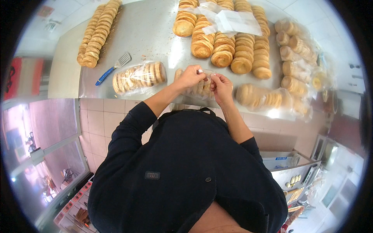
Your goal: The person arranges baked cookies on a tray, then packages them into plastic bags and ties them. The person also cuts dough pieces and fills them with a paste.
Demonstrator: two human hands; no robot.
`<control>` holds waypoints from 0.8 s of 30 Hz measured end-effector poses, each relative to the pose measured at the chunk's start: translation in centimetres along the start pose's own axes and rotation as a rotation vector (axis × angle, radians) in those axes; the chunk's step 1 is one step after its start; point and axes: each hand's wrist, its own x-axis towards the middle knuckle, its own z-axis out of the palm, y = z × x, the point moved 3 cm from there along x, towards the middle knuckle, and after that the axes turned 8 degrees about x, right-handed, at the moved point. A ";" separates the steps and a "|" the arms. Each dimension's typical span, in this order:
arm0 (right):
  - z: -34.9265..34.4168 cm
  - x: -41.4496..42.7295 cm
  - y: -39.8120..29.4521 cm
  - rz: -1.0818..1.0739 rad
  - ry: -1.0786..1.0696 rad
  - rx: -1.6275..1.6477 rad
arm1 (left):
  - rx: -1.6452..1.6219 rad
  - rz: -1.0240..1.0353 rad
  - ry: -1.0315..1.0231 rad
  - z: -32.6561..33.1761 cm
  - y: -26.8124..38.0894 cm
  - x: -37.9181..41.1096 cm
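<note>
A clear plastic bag of round flat breads [201, 90] lies on its side near the front edge of the steel table, partly hidden by my hands. My left hand [193, 76] pinches the gathered plastic at the bag's upper side. My right hand [221, 86] grips the same plastic between thumb and fingertips, just to the right. To the left lies another bag of breads [140, 77], apart from my hands. On the right, more bagged breads [262, 96] lie along the table's front edge.
Long rows of unbagged round breads [223, 48] lie beyond my hands, with empty plastic bags [237, 21] on top. Two more rows [99, 35] lie at far left. A slotted turner with a blue handle [113, 68] rests on the steel table [140, 29]. Filled bags [295, 58] line the right side.
</note>
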 end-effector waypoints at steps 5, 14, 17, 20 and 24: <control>1.6 -0.7 0.3 0.511 -0.390 0.300 | 0.114 0.073 0.009 -0.2 -2.1 0.3; -7.0 -0.7 -1.5 -0.281 -0.110 -1.244 | 0.923 0.713 0.486 -4.2 1.8 -1.7; -5.6 -1.2 -1.8 -0.259 -0.053 -1.241 | 0.148 0.297 0.077 -0.2 4.1 -2.6; -5.1 -1.2 -2.9 -0.213 -0.131 -1.344 | 0.460 0.023 -0.088 0.7 1.6 -3.5; 1.1 -1.1 -4.1 -0.380 -0.298 -1.476 | 0.805 0.079 -0.025 0.4 -1.2 -5.1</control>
